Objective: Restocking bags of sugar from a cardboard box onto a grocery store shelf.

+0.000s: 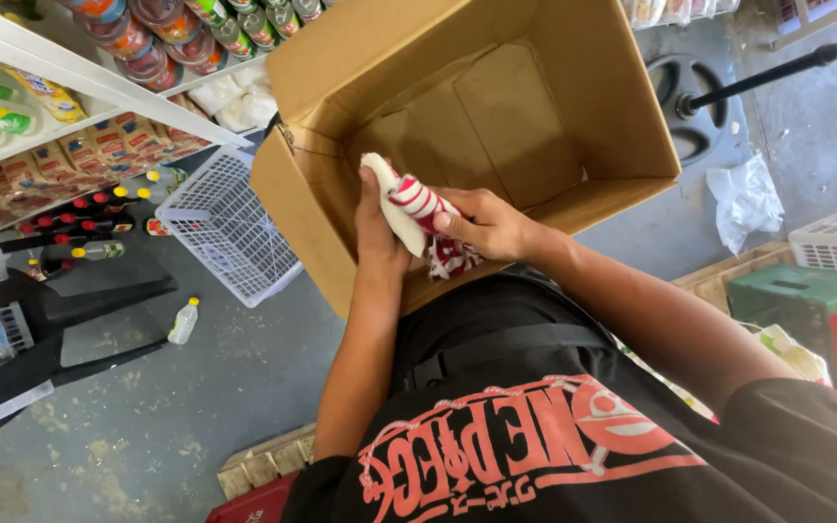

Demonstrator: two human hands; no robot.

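A small shop: shelves (99, 82) stocked with bottled drinks (79, 225) and packaged snacks (99, 150).

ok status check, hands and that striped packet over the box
Left hand and right hand both in grip on red-and-white striped soft packet. Held over open brown cardboard box. Nothing in the way.

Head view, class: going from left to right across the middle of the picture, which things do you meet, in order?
Black chair → white wire basket → left hand → red-and-white striped packet → right hand → crumpled white plastic bag → green crate.
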